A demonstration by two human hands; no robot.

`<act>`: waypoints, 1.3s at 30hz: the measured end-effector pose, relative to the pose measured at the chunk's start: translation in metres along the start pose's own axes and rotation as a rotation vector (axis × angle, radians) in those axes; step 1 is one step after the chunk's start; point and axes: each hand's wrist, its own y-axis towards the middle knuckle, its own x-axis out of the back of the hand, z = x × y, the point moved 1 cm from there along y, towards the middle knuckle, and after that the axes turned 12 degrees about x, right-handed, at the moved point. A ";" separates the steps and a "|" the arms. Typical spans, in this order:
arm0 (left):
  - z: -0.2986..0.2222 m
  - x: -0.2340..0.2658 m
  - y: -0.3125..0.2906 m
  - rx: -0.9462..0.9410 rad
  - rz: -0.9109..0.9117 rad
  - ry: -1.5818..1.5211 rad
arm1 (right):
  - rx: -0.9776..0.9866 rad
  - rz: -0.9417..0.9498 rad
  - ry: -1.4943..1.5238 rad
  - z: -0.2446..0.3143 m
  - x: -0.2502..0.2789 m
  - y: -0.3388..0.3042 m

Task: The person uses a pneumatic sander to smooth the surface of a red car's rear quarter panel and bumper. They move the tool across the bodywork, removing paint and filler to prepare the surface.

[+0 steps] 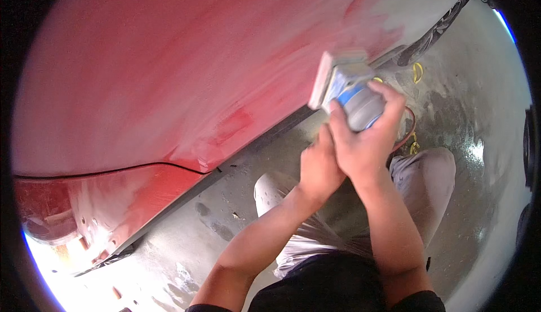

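A power sander (pixel 350 95) with a rectangular pad, a pale grey body and blue bands is in front of me, its image smeared by motion. My right hand (pixel 369 137) wraps round the rounded body, thumb on one side and fingers on the other. Just below and to the left, my left hand (pixel 322 163) is closed at the tool's lower end; the part inside its fingers is hidden. The pad faces a red car panel (pixel 225 75) streaked with whitish dust. Whether the pad touches the panel I cannot tell.
A black-edged seam (pixel 112 170) crosses the car's lower left. A reddish hose (pixel 410 129) loops beside my right hand. Yellow loops (pixel 417 72) lie on the stained concrete floor (pixel 468 103). My bent knees (pixel 431 174) are beneath my arms. Dark trim (pixel 434 33) runs along the panel's far edge.
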 end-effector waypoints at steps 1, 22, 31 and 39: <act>0.012 -0.003 -0.004 -0.061 -0.016 -0.067 | 0.083 0.036 -0.036 0.006 0.001 -0.003; 0.064 0.020 -0.059 0.021 -0.016 -0.324 | 0.301 0.280 0.022 0.075 -0.035 -0.065; 0.070 0.033 -0.067 0.043 -0.030 -0.373 | 0.293 0.324 0.029 0.097 -0.041 -0.059; 0.084 0.063 -0.077 0.059 -0.039 -0.431 | 0.377 0.343 0.084 0.114 -0.045 -0.037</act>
